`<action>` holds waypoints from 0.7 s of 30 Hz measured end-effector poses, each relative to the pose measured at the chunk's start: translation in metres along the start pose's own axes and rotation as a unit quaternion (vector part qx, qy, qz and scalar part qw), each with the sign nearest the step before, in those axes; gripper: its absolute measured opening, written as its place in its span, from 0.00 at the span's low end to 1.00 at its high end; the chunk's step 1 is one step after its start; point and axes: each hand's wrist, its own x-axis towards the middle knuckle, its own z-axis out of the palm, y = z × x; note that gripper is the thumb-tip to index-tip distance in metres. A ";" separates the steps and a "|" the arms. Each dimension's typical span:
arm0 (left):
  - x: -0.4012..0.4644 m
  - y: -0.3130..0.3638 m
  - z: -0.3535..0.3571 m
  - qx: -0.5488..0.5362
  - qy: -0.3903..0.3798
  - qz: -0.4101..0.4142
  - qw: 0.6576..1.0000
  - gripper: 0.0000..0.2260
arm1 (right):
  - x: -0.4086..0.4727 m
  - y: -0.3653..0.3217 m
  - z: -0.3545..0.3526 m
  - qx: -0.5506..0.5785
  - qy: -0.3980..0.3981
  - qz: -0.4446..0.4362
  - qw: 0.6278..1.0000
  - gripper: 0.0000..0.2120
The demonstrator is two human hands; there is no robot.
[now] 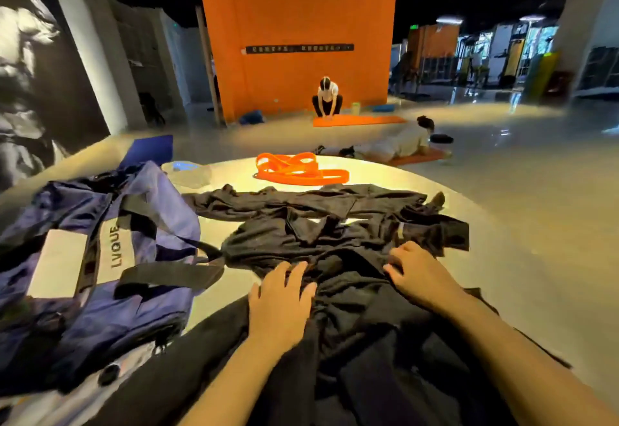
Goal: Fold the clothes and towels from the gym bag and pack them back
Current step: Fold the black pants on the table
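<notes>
My left hand (pixel 279 301) lies flat with fingers spread on the black clothes (pixel 335 241), which sprawl in a rumpled heap across the middle of the worktop (pixel 502 224) and trail down toward the bottom of the frame. My right hand (pixel 418 275) rests on the same heap just to the right, fingers bent into the cloth; whether it pinches a fold I cannot tell. The fabric looks soft, light and limp, so I expect it to sag and slide unless I take it by a hem or shoulder seam and smooth it flat. The purple gym bag (pixel 100 258) slumps at the left of the frame, its black strap (pixel 167 275) touching the clothes' edge, which may crowd the folding. An orange band (pixel 298 169) lies beyond the clothes, apart from them. A clear plastic bottle (pixel 191 172) lies behind the bag.
</notes>
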 end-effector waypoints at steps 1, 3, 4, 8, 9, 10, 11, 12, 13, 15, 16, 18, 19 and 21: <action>0.004 -0.003 0.011 -0.005 -0.011 -0.009 1.000 0.24 | 0.001 0.005 0.016 -0.020 0.003 0.004 1.000 0.11; 0.021 -0.011 0.021 -0.016 -0.012 0.002 1.000 0.24 | 0.009 0.010 0.035 -0.017 0.040 0.015 0.999 0.10; 0.030 -0.014 0.025 -0.023 -0.009 0.012 1.000 0.25 | 0.015 0.010 0.041 -0.002 0.067 0.022 0.998 0.13; 0.073 -0.025 0.037 -0.037 -0.001 0.027 0.999 0.25 | 0.049 0.007 0.053 0.030 0.086 0.018 0.996 0.13; 0.084 -0.028 0.040 -0.038 0.002 0.028 0.999 0.25 | 0.058 0.006 0.055 0.029 0.081 0.019 0.996 0.13; 0.094 -0.030 0.041 -0.041 0.006 0.028 0.999 0.25 | 0.067 0.005 0.057 0.031 0.080 0.025 0.996 0.13; 0.104 -0.031 0.043 -0.047 0.010 0.029 0.998 0.25 | 0.076 0.004 0.058 0.037 0.087 0.030 0.995 0.14; 0.112 -0.031 0.043 -0.052 0.016 0.030 0.998 0.25 | 0.084 0.003 0.058 0.044 0.092 0.037 0.994 0.16; 0.120 -0.032 0.045 -0.056 0.022 0.032 0.998 0.25 | 0.093 0.003 0.059 0.047 0.092 0.047 0.994 0.17; 0.131 -0.032 0.045 -0.066 0.042 0.035 0.996 0.25 | 0.105 0.001 0.059 0.033 0.091 0.056 0.994 0.17; 0.136 -0.031 0.045 -0.073 0.050 0.032 0.996 0.25 | 0.110 0.001 0.060 0.014 0.101 0.044 0.994 0.15; 0.141 -0.030 0.043 -0.083 0.055 0.015 0.995 0.24 | 0.115 0.003 0.064 -0.039 0.147 0.015 0.988 0.09; 0.142 -0.029 0.043 -0.084 0.053 0.005 0.995 0.24 | 0.116 0.005 0.067 -0.054 0.172 0.012 0.984 0.09; 0.139 -0.028 0.041 -0.087 0.063 -0.001 0.994 0.23 | 0.115 0.008 0.070 -0.057 0.221 0.010 0.974 0.08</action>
